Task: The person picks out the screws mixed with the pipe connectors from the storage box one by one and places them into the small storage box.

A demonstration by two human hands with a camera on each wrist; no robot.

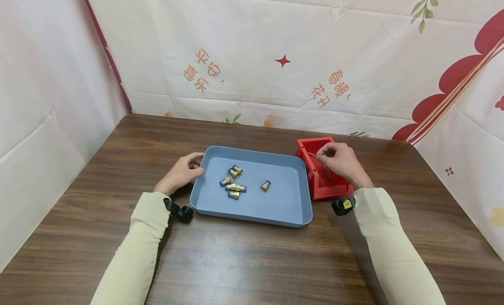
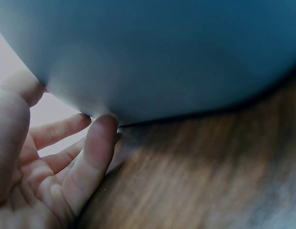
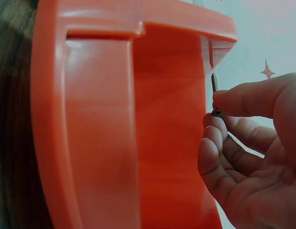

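Note:
My left hand (image 1: 184,170) holds the left rim of a shallow blue-grey tray (image 1: 252,214); in the left wrist view its fingertips (image 2: 102,124) press against the tray's outer wall. Inside the tray lie several brass push-in fittings (image 1: 235,187) with blue collars, bunched left of centre, and one separate fitting (image 1: 265,186) towards the right. Over a red plastic bin (image 1: 332,192), my right hand (image 1: 341,161) pinches a thin screw (image 3: 215,82) between thumb and fingers. The screw stands upright in the right wrist view, its dark head at the fingertips.
A few more screws (image 1: 326,170) lie in the red bin, which stands against the tray's right side. Both rest on a brown wooden table (image 1: 252,257). A printed white cloth (image 1: 244,42) hangs behind the table and at its sides.

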